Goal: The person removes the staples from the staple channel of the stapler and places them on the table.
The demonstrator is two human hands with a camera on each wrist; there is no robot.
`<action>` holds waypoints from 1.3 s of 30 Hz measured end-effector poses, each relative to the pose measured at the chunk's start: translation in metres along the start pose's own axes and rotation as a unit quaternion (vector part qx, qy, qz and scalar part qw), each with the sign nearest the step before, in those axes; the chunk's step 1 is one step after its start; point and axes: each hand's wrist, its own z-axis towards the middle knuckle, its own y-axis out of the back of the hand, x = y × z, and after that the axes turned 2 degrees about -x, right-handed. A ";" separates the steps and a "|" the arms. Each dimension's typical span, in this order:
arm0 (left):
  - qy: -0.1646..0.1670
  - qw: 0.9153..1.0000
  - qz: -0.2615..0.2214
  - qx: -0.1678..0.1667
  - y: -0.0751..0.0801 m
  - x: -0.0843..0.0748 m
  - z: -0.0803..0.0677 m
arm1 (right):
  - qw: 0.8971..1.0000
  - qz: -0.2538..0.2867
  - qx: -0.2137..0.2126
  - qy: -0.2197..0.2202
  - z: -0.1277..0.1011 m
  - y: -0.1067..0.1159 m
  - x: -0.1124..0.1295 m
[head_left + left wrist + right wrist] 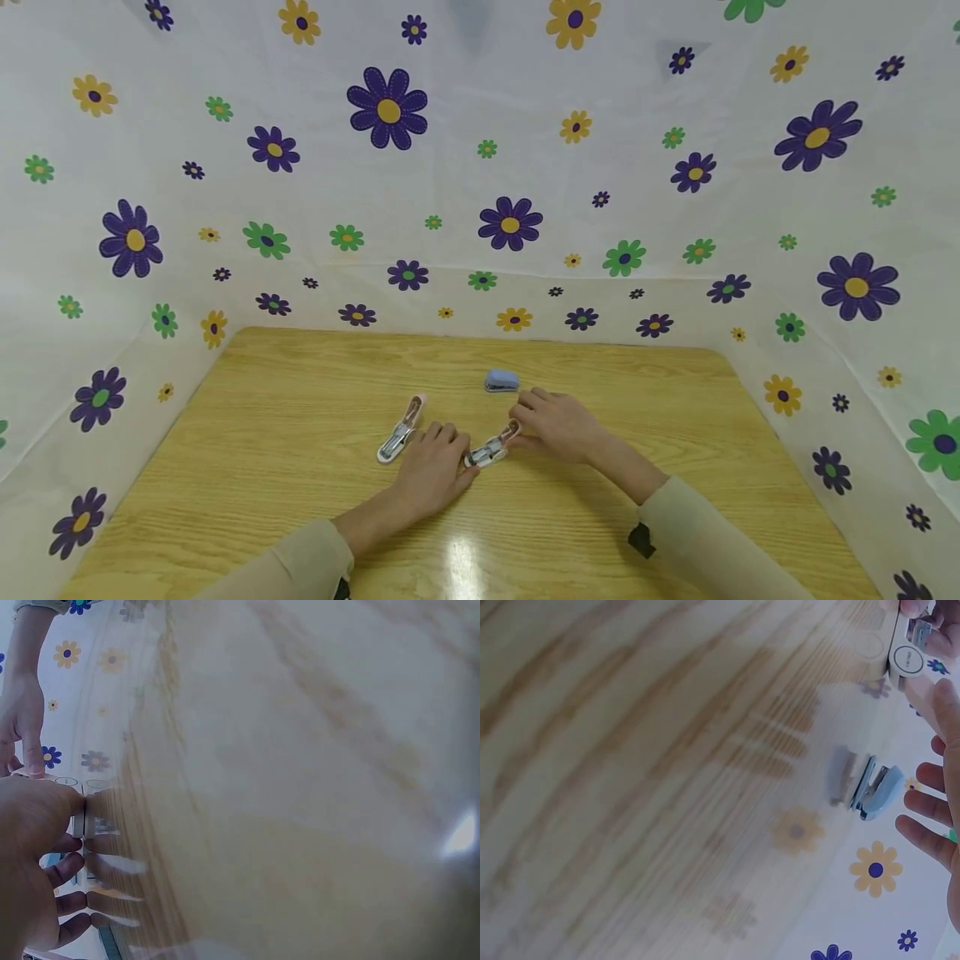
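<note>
Near the centre of the head frame, my left hand (435, 467) and right hand (558, 425) pinch opposite ends of a pink stapler (491, 450) lying on the table (300, 500), fingers curled round it. On that glossy wood, uneven pressure could let it skid or twist free.

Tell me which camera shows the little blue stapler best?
The right wrist view: the small blue plastic stapler looks big and unblocked there. The head view shows it tiny beyond the right hand. The left wrist view misses it.
</note>
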 end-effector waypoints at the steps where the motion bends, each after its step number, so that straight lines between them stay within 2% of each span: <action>1: 0.000 1.000 0.001 0.001 0.000 0.000 0.000 | 1.000 0.000 0.004 -0.003 -0.001 0.000 -0.001; 7: -0.003 1.000 0.003 0.004 -0.001 0.001 0.001 | 1.000 0.006 0.021 -0.022 -0.001 -0.002 -0.002; 14: -0.015 0.999 0.037 0.000 0.003 -0.002 -0.002 | 0.999 0.019 0.034 -0.037 0.004 -0.007 0.000; 19: -0.006 0.999 0.052 -0.006 0.003 -0.003 -0.005 | 0.997 0.016 0.059 -0.054 0.012 -0.012 0.001; 25: 0.003 0.997 0.077 -0.018 0.001 -0.001 -0.007 | 0.995 0.012 0.078 -0.056 0.023 -0.016 0.003; 32: 0.005 0.994 0.101 -0.029 0.006 0.004 -0.013 | 0.995 0.008 0.079 -0.052 0.038 -0.021 0.007; 39: 0.007 0.995 0.095 -0.029 0.003 0.007 -0.016 | 0.996 0.010 0.079 -0.050 0.043 -0.023 0.008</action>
